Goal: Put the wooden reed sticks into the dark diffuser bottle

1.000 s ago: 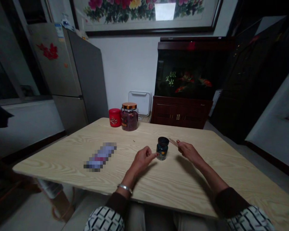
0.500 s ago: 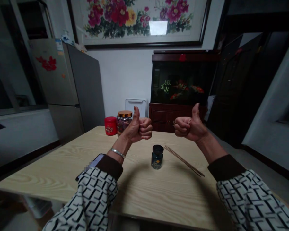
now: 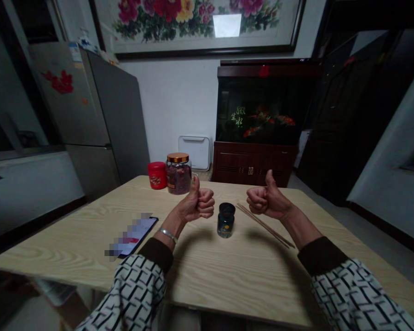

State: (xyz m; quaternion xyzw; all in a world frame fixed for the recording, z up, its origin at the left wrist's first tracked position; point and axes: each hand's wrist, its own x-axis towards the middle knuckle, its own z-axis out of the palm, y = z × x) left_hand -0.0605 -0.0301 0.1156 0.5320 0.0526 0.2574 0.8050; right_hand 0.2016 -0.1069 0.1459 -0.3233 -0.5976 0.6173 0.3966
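Running out of view at the near side, your patterned sleeves [image 3: 138,280] are cut off, and their dark cuffs hide your forearms. On the left of the tabletop [image 3: 200,280] lies a phone [image 3: 138,240]; blurred squares cover part of it, so you cannot read its screen. A silver bracelet [image 3: 168,235] circles your left wrist. Near the middle, the small dark jar [image 3: 225,223] stands upright with its black lid on; its glass is too dark to show what is inside, and its label too small to read. Just right of it, thin sticks [image 3: 265,225] lie slanting, too close together to count surely. Your left hand [image 3: 196,203] and right hand [image 3: 271,200] are up on either side of the jar, apart from it, thumbs raised; the fingers of both are clenched on themselves, with nothing seen in them, though the palms are hidden. At the far left of the tabletop, a red canister [image 3: 158,176] sits beside a copper-lidded jar [image 3: 178,177]. Farther back, the fridge [image 3: 65,101] is dim, the fish tank [image 3: 258,110] is mostly dark, and the flower picture [image 3: 193,43] is cut off above.
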